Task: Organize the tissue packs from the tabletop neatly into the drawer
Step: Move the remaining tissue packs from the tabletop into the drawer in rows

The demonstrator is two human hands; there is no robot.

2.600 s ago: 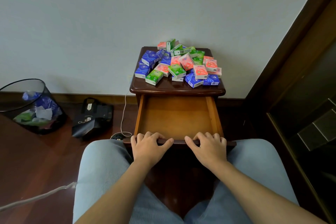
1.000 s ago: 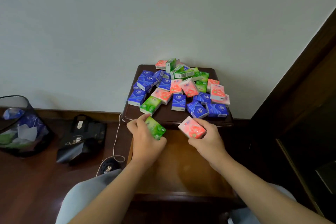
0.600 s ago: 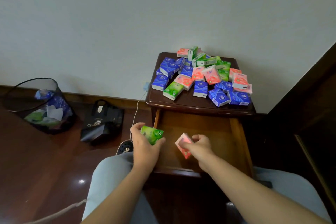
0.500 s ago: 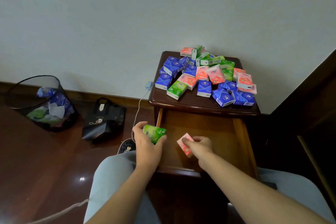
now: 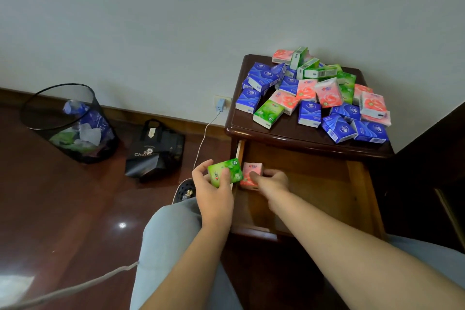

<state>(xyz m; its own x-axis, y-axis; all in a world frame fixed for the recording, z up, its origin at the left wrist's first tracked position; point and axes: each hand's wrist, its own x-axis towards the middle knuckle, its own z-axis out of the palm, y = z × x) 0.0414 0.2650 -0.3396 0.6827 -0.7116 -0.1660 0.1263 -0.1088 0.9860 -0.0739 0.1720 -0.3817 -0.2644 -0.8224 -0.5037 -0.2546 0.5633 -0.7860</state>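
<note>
A heap of blue, green and pink tissue packs (image 5: 312, 94) covers the top of a dark wooden nightstand (image 5: 284, 131). Its drawer (image 5: 324, 184) is pulled out below, wooden floor bare except at the left. My left hand (image 5: 212, 194) grips a green tissue pack (image 5: 225, 172) just outside the drawer's left wall. My right hand (image 5: 270, 181) holds a pink tissue pack (image 5: 250, 173) upright against the inside of the drawer's left wall, low in the drawer.
A black mesh bin (image 5: 70, 123) with rubbish stands on the dark floor at left, a black bag (image 5: 156, 151) beside it. A charger (image 5: 221, 104) with a white cable hangs at the wall. A dark cabinet (image 5: 437, 173) stands at right. My knees are under the drawer.
Both hands left the drawer front, took one pack each from the tabletop and came down. The pink pack has moved left to the drawer's left wall; the green pack sits beside it.
</note>
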